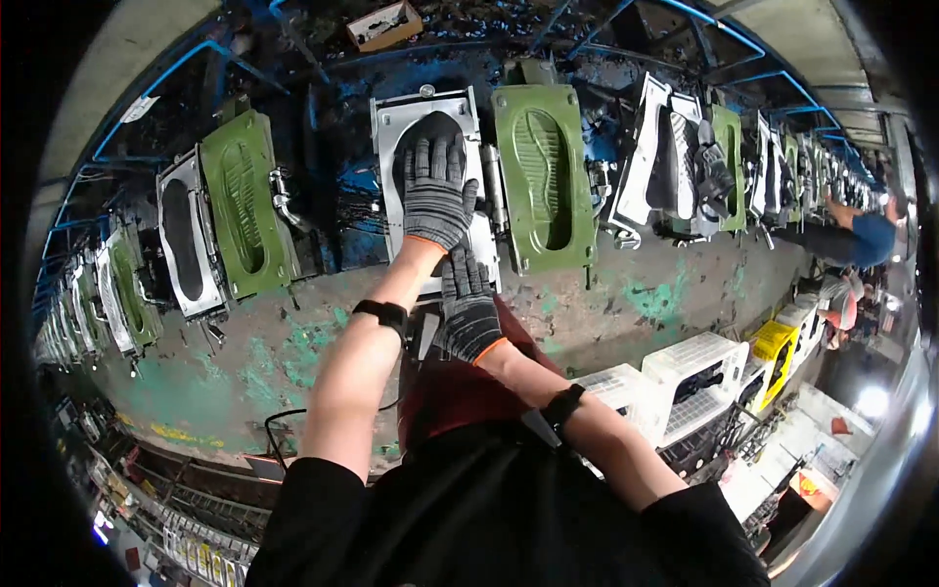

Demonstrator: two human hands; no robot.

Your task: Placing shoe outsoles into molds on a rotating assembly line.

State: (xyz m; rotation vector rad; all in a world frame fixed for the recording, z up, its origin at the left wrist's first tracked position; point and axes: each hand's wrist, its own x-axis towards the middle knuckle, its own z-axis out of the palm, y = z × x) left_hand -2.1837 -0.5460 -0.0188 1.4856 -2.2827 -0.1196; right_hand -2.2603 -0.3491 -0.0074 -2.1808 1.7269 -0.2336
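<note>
In front of me stands an opened shoe-sole mould, with a silver half [384,122] and a green half [509,186] hinged side by side. A dark sole-shaped piece [437,124] sits on the silver half. My left hand [437,196], in a grey striped glove, lies flat over it with fingers stretched out toward its far end. Just below, my right hand [469,308], gloved alike, has its fingers extended over the near end of the silver half, with its fingertips by the left hand's heel. Much of the dark piece is hidden under my hands.
Another opened mould [245,201] stands to the left, with more in a curving row both ways. White plastic crates [694,382] and a yellow crate [775,354] stand at lower right. A person [866,240] is at far right. A cardboard box [384,26] lies beyond the moulds.
</note>
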